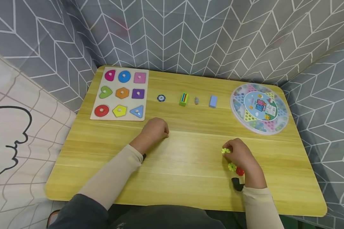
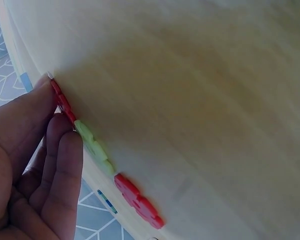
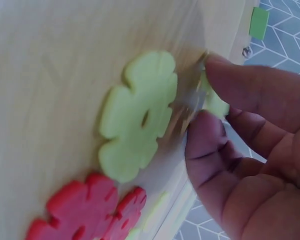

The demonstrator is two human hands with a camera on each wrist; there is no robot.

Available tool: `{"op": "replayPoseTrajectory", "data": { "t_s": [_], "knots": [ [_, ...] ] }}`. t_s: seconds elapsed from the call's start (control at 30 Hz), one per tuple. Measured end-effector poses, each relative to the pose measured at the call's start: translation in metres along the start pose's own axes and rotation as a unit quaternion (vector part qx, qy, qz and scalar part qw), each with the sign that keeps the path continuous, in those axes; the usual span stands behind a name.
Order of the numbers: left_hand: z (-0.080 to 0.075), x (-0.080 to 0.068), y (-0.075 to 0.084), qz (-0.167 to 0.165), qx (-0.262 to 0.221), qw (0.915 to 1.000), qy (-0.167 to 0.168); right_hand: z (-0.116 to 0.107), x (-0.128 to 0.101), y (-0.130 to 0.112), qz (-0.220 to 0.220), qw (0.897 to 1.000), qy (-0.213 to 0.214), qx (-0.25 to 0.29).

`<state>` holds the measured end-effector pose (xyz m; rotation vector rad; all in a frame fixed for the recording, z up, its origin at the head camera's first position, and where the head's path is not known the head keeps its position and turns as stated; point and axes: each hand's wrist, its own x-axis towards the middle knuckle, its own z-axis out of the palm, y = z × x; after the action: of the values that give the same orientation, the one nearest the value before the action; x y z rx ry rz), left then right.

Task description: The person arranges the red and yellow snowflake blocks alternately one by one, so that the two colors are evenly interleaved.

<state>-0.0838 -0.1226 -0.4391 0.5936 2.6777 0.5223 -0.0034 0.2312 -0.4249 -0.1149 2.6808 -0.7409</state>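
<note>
My right hand pinches a yellow-green flower-shaped disc between thumb and fingertips, above the table. Below it lie another yellow-green disc and red discs, notched at their rims. My left hand is lowered to the table near its middle. In the left wrist view its thumb and finger pinch the edge of a red disc. A green disc and a second red disc continue the row from it; the hand hides these in the head view.
A shape puzzle board is at the back left. Along the back stand a poker chip, a green block, a small grey figure and a blue block. A round game board lies at the right.
</note>
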Motion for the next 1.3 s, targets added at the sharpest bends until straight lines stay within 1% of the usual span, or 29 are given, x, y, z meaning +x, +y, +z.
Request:
{"op": "replayPoseTrajectory", "data": {
  "t_s": [0.1, 0.2, 0.27, 0.37, 0.43, 0.53, 0.57, 0.63, 0.77, 0.93, 1.13, 1.3],
  "knots": [
    [0.0, -0.001, 0.0, -0.006, -0.004, 1.0, -0.003, 0.001, 0.002, -0.002, 0.005, 1.0, 0.008, 0.015],
    [0.0, -0.001, 0.0, -0.005, -0.004, 1.0, -0.003, -0.001, 0.01, -0.008, 0.009, 0.999, 0.009, 0.038],
    [0.0, 0.0, 0.0, -0.002, -0.004, 1.0, -0.002, -0.002, 0.019, -0.016, 0.006, 0.998, 0.008, 0.057],
    [-0.001, 0.0, 0.0, 0.0, -0.004, 1.0, -0.001, -0.006, 0.038, -0.036, -0.005, 0.995, -0.002, 0.103],
    [-0.001, 0.0, 0.0, -0.001, -0.005, 1.0, -0.003, -0.006, 0.051, -0.052, -0.016, 0.989, -0.013, 0.149],
    [-0.001, 0.0, 0.0, -0.004, -0.007, 1.0, -0.006, 0.0, 0.071, -0.076, -0.026, 0.974, -0.033, 0.221],
    [-0.001, 0.0, 0.0, -0.005, -0.008, 0.9999, -0.007, 0.004, 0.077, -0.083, -0.027, 0.97, -0.04, 0.239],
    [-0.001, 0.0, -0.001, -0.005, -0.008, 0.9999, -0.008, 0.013, 0.088, -0.096, -0.021, 0.965, -0.05, 0.256],
    [-0.001, 0.001, -0.001, -0.005, -0.008, 0.9999, -0.007, 0.035, 0.105, -0.113, -0.003, 0.966, -0.07, 0.249],
    [-0.002, 0.002, -0.001, -0.003, -0.013, 0.9999, -0.004, 0.053, 0.113, -0.127, 0.008, 0.974, -0.074, 0.213],
    [0.0, 0.003, -0.002, 0.004, -0.016, 0.9999, 0.003, 0.062, 0.115, -0.136, -0.02, 0.99, -0.051, 0.129],
    [0.001, 0.004, -0.003, 0.001, -0.018, 0.9998, 0.004, 0.066, 0.116, -0.14, -0.045, 0.995, -0.039, 0.079]
  ]
}}
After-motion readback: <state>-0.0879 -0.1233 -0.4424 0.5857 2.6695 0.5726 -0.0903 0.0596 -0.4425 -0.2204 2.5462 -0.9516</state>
